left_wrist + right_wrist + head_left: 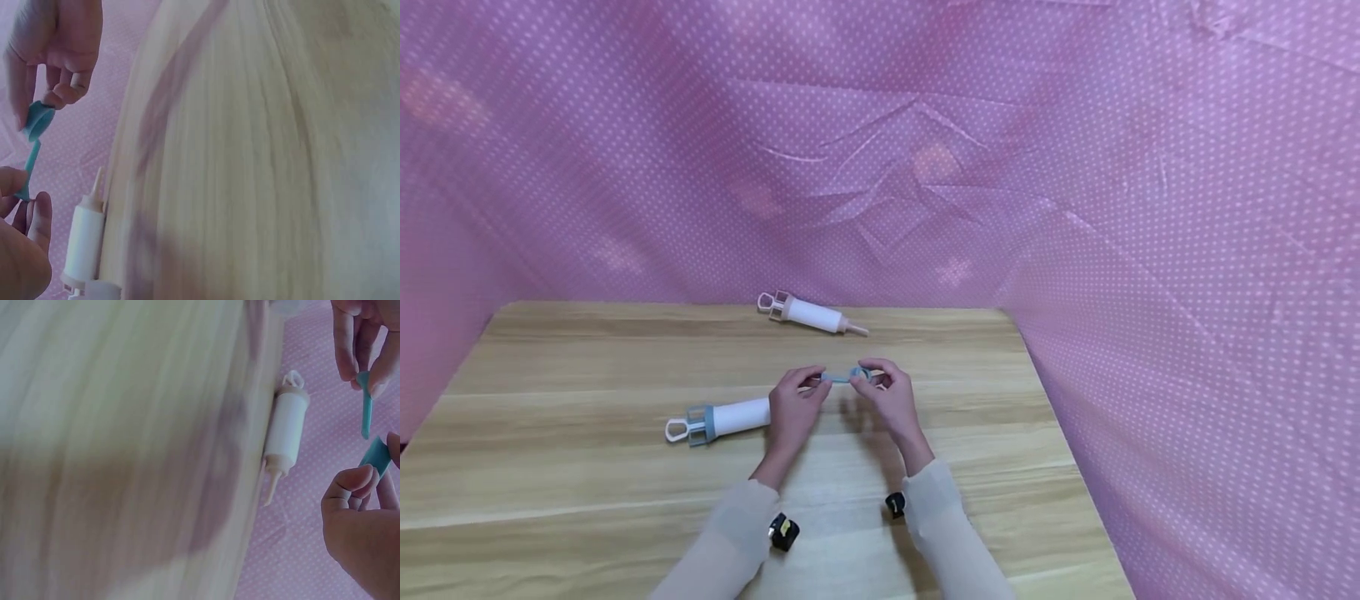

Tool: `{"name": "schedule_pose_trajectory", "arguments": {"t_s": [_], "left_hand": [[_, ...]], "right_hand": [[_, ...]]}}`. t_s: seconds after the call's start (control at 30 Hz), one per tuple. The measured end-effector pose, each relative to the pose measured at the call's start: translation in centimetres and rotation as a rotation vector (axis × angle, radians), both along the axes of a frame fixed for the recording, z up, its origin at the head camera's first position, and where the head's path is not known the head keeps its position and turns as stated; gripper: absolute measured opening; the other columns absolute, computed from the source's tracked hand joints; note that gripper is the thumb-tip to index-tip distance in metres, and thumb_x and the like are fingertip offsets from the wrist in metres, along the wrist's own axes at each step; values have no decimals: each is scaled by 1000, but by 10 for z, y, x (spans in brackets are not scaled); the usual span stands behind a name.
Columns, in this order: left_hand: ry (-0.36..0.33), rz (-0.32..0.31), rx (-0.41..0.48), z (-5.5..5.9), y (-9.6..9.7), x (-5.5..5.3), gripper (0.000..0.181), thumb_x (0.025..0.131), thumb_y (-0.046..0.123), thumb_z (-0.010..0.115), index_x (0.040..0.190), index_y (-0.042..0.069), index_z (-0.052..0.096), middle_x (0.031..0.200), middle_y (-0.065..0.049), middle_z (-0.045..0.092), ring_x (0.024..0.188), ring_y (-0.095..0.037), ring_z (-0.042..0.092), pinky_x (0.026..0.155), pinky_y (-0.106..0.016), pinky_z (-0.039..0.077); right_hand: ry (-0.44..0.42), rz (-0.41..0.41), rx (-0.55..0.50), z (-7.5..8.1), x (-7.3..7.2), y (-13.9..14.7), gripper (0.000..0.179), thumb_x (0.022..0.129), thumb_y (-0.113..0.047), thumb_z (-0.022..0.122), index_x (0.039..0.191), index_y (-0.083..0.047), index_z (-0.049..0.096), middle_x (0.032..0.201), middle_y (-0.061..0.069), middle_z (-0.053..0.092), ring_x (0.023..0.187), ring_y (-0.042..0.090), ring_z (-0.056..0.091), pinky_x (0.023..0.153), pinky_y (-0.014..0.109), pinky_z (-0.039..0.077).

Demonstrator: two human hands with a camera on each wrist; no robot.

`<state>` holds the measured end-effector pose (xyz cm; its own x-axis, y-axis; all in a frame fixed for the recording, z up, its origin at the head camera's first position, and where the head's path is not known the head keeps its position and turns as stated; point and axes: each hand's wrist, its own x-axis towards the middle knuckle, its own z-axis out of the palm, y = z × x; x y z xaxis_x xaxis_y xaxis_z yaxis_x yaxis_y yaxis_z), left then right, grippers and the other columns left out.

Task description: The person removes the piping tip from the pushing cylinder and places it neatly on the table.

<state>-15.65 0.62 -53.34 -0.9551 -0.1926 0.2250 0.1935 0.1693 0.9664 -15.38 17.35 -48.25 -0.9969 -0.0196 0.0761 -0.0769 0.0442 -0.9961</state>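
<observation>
Sleeves (pixel 718 542): pale, angled inward.
Left hand (pixel 793 410): fingertips pinching blue nozzle (pixel 367 412).
Right hand (pixel 892 404): fingers curled, gripping blue cap (pixel 375 457).
Blue nozzle, blue cap: raised above table (pixel 587 483), between hands, nozzle tip near cap.

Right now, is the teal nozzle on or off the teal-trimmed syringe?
Off: the left hand pinches the teal nozzle, while the teal-trimmed syringe lies separately on the table.

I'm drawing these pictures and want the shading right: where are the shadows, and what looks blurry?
Head view: soft shadows on the table by the right hand, pale glints on the creased pink cloth; left wrist view: a long shadow band slants across the table; right wrist view: a wide, fuzzy-edged shadow, and the wood grain looks blurry.
</observation>
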Motion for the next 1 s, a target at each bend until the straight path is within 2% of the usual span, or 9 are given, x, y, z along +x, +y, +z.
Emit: {"name": "schedule_pose_trajectory", "arguments": {"t_s": [0.17,0.33,0.47,0.57,0.77,1.0], "left_hand": [[-21,31,-19,-3,6,-2,23,87,2,77,109,-4,74,103,-16,70,92,-30,71,78,-34,61],[-61,44,-37,-9,11,-3,24,87,5,78,109,-3,74,101,-14,70,90,-27,71,76,-31,60],[-83,53,-63,-13,15,0,24,86,6,79,109,-2,74,100,-13,71,87,-26,71,72,-28,57],[-120,61,-105,-14,18,2,25,87,10,79,110,2,75,99,-10,72,86,-23,71,72,-32,57],[-206,57,-191,-14,22,6,26,89,18,78,112,7,75,97,-5,75,87,-21,71,76,-42,57],[-249,44,-199,-19,26,9,26,90,19,77,113,9,75,101,-5,76,89,-21,72,80,-45,58]], "right_hand": [[-2,-8,34,-5,-4,7,32,87,4,75,116,12,66,106,29,62,78,15,56,61,18,49],[-12,-15,83,-8,-5,14,33,87,3,76,117,13,65,110,29,60,78,17,55,62,18,48],[-25,-42,142,-32,-13,19,36,86,-1,78,117,11,66,112,27,59,79,16,54,61,18,46],[-29,-71,181,-52,-18,22,35,85,-3,80,116,8,67,111,24,60,77,13,54,60,18,46],[-54,-94,226,-61,-15,28,32,83,-4,81,112,4,69,106,17,61,73,10,55,59,19,47],[-82,-100,237,-63,-13,33,33,83,-6,81,113,3,70,105,14,63,73,11,55,57,19,46]]}}
